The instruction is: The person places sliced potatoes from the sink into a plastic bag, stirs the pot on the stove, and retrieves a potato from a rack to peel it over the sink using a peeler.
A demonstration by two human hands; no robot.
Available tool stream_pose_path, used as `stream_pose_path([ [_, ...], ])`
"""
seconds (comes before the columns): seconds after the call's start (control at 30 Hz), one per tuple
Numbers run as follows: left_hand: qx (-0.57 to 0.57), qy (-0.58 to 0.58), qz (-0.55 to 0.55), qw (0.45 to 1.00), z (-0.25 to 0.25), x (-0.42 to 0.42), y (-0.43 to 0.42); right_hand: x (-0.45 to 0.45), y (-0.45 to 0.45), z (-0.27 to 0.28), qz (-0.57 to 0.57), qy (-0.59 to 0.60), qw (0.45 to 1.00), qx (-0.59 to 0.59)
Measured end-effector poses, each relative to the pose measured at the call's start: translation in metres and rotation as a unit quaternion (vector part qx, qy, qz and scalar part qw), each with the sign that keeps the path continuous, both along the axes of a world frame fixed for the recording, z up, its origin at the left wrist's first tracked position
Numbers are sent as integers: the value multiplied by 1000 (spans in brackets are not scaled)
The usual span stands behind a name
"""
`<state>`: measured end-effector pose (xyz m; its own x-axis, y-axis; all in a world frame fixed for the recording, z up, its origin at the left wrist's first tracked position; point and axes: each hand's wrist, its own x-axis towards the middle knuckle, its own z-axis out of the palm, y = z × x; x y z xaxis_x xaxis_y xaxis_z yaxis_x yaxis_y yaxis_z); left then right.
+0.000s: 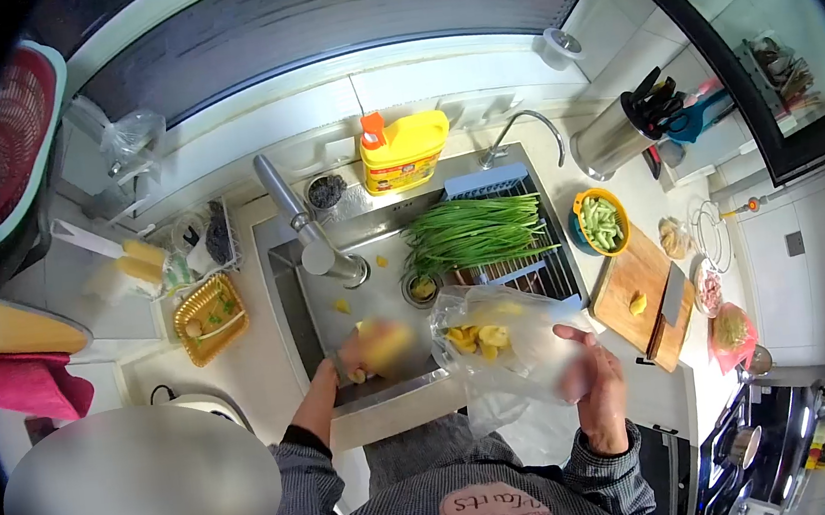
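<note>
Over the front left of the steel sink (293, 342), my left hand (350, 352) is closed around a pale yellow piece of food (388, 345), too blurred to tell its kind. My right hand (598, 379) grips a clear plastic bag (533, 350) by its right side, above the sink's front right edge. Several yellow pieces (486, 338) show in the bag. A bunch of long green chives (475, 234) lies on a drying rack (541, 266) across the sink's right side. Small yellow scraps (341, 306) are on the sink floor near the drain (422, 289).
Behind the sink stand a yellow jug (409, 152) and the faucet (315, 238). To the right are an orange colander (601, 224) of cut green vegetables, a cutting board (626, 280) with a cleaver (673, 295), and a knife holder (611, 136). A yellow basket (210, 319) sits left.
</note>
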<state>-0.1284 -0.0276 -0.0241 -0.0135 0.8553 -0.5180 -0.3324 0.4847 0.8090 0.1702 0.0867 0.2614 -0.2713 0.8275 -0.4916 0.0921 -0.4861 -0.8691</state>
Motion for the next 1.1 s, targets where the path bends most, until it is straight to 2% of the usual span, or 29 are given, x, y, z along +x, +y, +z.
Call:
stream_pose_path([
  [0.07, 6, -28, 29, 999, 40, -5, 5, 0, 0, -3, -5, 25, 1000, -7],
  [0.1, 103, -18, 6, 995, 54, -6, 9, -1, 0, -3, 3, 20, 1000, 0],
  [0.17, 199, 80, -53, 975, 87, -2, 20, -3, -1, -3, 11, 16, 1000, 8],
  [0.2, 200, 81, -53, 975, 118, 8, 31, -5, -2, -2, 17, 21, 1000, 5],
  [0.27, 221, 122, -196, 948, 176, 40, 64, -8, -3, -2, 24, 27, 999, 5],
  [0.3, 187, 167, -244, 937, 187, 60, 79, -9, -4, -2, 27, 26, 999, 7],
  [0.33, 151, 210, -291, 921, 195, 82, 92, -11, -5, -3, 31, 25, 999, 8],
  [0.4, 195, 431, -294, 831, 136, 142, 107, -13, -8, -6, 30, 17, 999, 24],
  [0.43, 192, 430, -291, 833, 139, 149, 111, -14, -8, -7, 27, 9, 999, 41],
  [0.5, 188, 444, -443, 756, 146, 153, 119, -13, -6, -1, 32, 5, 999, 36],
  [0.53, 187, 442, -444, 757, 144, 146, 117, -11, -5, 1, 27, 1, 999, 28],
  [0.6, 203, 333, -381, 838, 144, 117, 101, -6, -2, 3, 25, 1, 1000, 19],
  [0.67, 235, 271, -356, 863, 172, 65, 78, -3, 1, 3, 19, -10, 999, 25],
  [0.73, 251, 102, -298, 915, 165, 16, 58, -2, 3, 1, 14, -6, 1000, 20],
  [0.8, 188, 29, -243, 951, 140, -23, 42, -3, 4, 4, 10, -5, 1000, 16],
  [0.87, 97, 99, -221, 965, 105, -42, 33, -7, 3, 7, 4, 3, 1000, 6],
  [0.93, 75, 209, -198, 955, 0, -54, 23, -7, 4, 2, -3, -30, 999, 17],
  [0.97, -6, 233, -126, 964, -80, -61, 19, -6, 5, -1, -9, -59, 998, 31],
  [1.03, -87, 252, -55, 962, -202, -66, 12, -6, 3, -1, -10, -65, 997, 36],
  [1.07, -138, 287, 6, 948, -242, -66, 11, -6, 2, -2, -11, -68, 997, 41],
  [1.1, -164, 302, 33, 938, -248, -62, 13, -4, 1, -5, -11, -70, 996, 49],
])
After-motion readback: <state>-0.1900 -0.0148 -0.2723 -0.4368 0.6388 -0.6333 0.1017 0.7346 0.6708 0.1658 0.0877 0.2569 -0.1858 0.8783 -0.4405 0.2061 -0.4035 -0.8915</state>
